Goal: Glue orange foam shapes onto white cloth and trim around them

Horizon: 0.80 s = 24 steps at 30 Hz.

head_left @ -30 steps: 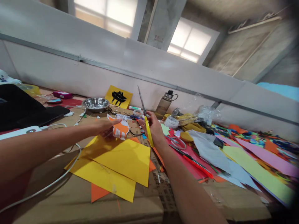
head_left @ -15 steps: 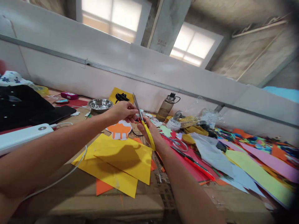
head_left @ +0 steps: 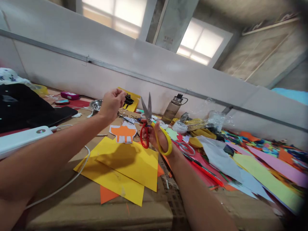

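Note:
My right hand (head_left: 157, 136) grips a pair of scissors (head_left: 147, 117) with one red and one yellow handle loop. The blades point up and stand slightly apart, with nothing between them. To the left, my left hand (head_left: 112, 104) is raised in front of the metal bowl, fingers pinched together; whatever they may hold is too small to make out. Below and between the hands lies an orange animal-shaped cutout (head_left: 124, 133) on white backing. Yellow paper sheets (head_left: 127, 163) overlap in front of it, over an orange sheet (head_left: 108, 194).
Behind my left hand are a metal bowl (head_left: 95, 105) and a yellow card (head_left: 134, 102) with a black cutout. A bottle (head_left: 172, 109) stands by the wall. Coloured paper (head_left: 267, 173) and a red-handled tool (head_left: 207, 173) lie right. A white power bank (head_left: 26, 141) trails a cable.
My left hand has moved up and left, away from the scissors. In my right hand the scissors have turned, so both loops show and the blades are spread wider.

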{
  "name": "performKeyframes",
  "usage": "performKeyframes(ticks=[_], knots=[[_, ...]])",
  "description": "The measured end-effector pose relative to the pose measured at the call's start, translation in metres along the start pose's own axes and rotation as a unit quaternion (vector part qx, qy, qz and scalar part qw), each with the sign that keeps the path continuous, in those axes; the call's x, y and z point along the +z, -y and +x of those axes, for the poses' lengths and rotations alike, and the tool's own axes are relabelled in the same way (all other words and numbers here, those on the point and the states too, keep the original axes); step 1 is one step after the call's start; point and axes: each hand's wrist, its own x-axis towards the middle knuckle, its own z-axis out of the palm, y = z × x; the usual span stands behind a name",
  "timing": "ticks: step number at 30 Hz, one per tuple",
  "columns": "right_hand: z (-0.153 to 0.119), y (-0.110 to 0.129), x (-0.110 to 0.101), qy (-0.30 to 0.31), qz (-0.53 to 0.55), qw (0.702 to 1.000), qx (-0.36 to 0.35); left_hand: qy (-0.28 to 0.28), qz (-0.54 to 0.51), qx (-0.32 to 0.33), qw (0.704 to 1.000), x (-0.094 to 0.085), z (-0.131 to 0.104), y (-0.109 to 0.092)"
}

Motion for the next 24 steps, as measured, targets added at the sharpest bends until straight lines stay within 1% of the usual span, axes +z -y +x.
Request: performKeyframes(ticks=[2, 4, 5, 7, 9, 11, 14, 18, 24], knots=[[0.001, 0.002, -0.001, -0.013, 0.048, 0.999, 0.018, 0.016, 0.029, 0.011, 0.999, -0.006, 0.007, -0.003], [0.001, 0.003, -0.001, -0.014, 0.053, 0.998, 0.019, 0.062, 0.099, 0.015, 0.993, -0.008, 0.006, -0.002], [0.001, 0.003, 0.000, -0.009, 0.048, 0.999, 0.017, 0.089, 0.144, 0.021, 0.985, -0.007, 0.003, 0.000], [0.001, 0.002, 0.002, 0.009, 0.036, 0.999, 0.015, 0.140, 0.233, 0.058, 0.961, -0.003, -0.008, 0.004], [0.000, 0.000, 0.004, 0.026, 0.028, 0.999, 0.017, 0.165, 0.296, 0.112, 0.934, 0.003, -0.020, 0.007], [0.000, -0.003, 0.006, 0.035, 0.027, 0.999, 0.022, 0.171, 0.320, 0.140, 0.922, 0.009, -0.030, 0.007], [0.002, -0.010, 0.007, 0.026, 0.028, 0.999, 0.009, 0.174, 0.329, 0.124, 0.920, 0.014, -0.038, 0.006], [0.004, -0.022, 0.006, 0.022, 0.017, 0.999, -0.037, 0.180, 0.347, 0.096, 0.915, 0.015, -0.039, 0.007], [-0.001, -0.027, 0.009, 0.055, -0.059, 0.994, -0.072, 0.161, 0.340, 0.120, 0.919, 0.016, -0.041, 0.012]])
